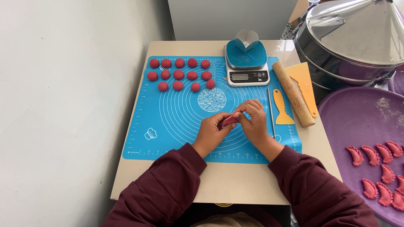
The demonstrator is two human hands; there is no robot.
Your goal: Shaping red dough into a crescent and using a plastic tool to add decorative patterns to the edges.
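Two hands, left hand (211,132) and right hand (253,122), pinch one red dough piece (229,121) between their fingertips, just above the blue mat (176,122). Risk: excess fingertip pressure may tear the dough. Thin metal rod (271,111) lies just beside the right hand; a sideways sweep could knock it. Open room: mat centre and left. Counter (235,185) front edge is near the sleeves.

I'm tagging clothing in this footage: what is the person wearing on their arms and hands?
Both arms are covered by long, loose, dark maroon sleeves that end at the wrists. The left hand and right hand are bare, with no gloves; no rings, watch or bracelets show. The fingers look uncovered too.
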